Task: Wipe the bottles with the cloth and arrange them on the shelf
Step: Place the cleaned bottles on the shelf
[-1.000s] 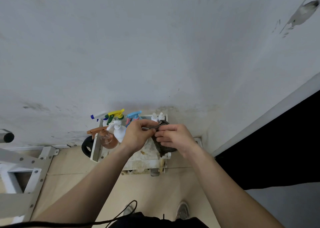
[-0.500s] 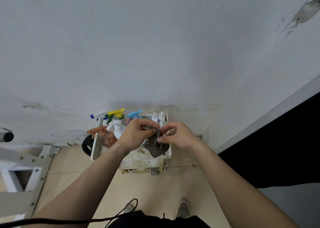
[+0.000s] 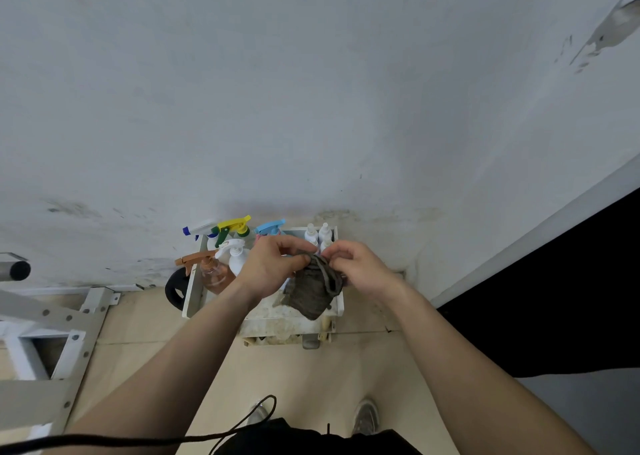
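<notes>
Just below the middle of the frame, the left hand (image 3: pixel 273 267) and the right hand (image 3: pixel 362 269) each pinch the top edge of a grey-brown cloth (image 3: pixel 311 295) with curled fingers. It hangs bunched over the right part of the white shelf (image 3: pixel 194 292). Spray bottles (image 3: pixel 213 276) crowd the shelf's left and far side, and small white bottles (image 3: pixel 325 233) stand at its upper-right corner, just above the hands.

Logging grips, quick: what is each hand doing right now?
Left hand: pinching the top edge of the grey cloth.
Right hand: pinching the same cloth.
</notes>
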